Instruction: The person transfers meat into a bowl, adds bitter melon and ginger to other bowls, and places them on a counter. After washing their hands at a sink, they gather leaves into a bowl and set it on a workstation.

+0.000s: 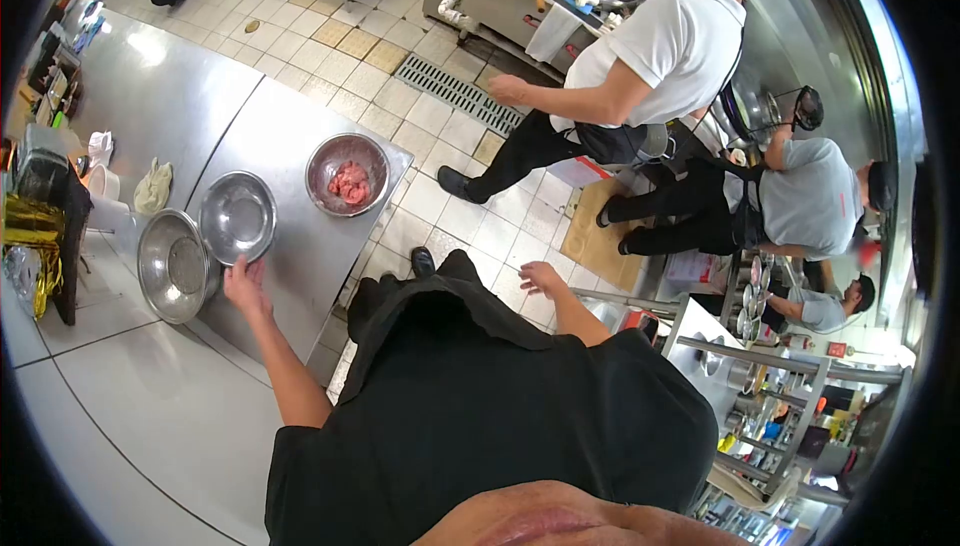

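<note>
My left hand [247, 289] is at the near rim of an empty metal bowl [238, 218], thumb on the edge and the other fingers partly hidden. Beside this bowl, touching or slightly overlapped by it, stands a larger metal bowl [172, 268] with what looks like a perforated bottom. Another metal bowl [318, 156] holds pieces of raw red meat [350, 184] near the counter's corner. Away from the counter, my right hand [541, 279] hangs over the floor with its fingers apart and nothing in it.
The steel counter [300, 246] ends at a corner on my right. A crumpled cloth [154, 187] and containers line its far left side. A person in a white shirt [640, 56] strides close ahead; another [810, 181] works at the stove. A drain grate [458, 93] crosses the tiled floor.
</note>
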A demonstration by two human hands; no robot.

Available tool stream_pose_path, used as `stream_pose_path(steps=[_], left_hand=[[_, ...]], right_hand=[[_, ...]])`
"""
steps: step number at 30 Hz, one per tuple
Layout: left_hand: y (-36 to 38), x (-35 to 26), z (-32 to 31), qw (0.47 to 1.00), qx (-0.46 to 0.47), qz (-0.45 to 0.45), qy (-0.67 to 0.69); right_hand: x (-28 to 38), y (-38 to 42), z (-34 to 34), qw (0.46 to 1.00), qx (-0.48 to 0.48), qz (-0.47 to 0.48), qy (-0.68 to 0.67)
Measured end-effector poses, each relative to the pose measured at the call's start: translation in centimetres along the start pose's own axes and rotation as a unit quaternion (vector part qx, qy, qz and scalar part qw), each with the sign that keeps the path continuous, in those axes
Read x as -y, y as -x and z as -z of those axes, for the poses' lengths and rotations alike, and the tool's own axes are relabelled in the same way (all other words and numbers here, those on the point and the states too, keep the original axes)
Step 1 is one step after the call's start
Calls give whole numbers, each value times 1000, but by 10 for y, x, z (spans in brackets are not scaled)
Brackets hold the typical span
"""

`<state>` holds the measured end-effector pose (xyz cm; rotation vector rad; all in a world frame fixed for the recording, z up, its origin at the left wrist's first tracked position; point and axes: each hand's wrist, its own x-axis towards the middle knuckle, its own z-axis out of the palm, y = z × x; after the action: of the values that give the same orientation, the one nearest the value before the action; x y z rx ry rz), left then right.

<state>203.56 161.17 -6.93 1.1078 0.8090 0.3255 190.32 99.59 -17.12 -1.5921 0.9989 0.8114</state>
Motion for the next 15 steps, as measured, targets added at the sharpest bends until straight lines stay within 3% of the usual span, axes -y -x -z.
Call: stream_pose_path(steps=[6,9,12,15], left_hand=[[13,-31,14,999,-19,-36,19],[28,-43,13,998,-50,-25,4],[38,-46,17,997,-8,-72,28],[42,-57,19,994,-41,-88,54]], right_hand=[[50,1,-14,998,9,43,41],[51,-2,-18,998,17,33,52],[37,-5,-15,999,37,26,18],[28,1,-9,997,57,28,39]])
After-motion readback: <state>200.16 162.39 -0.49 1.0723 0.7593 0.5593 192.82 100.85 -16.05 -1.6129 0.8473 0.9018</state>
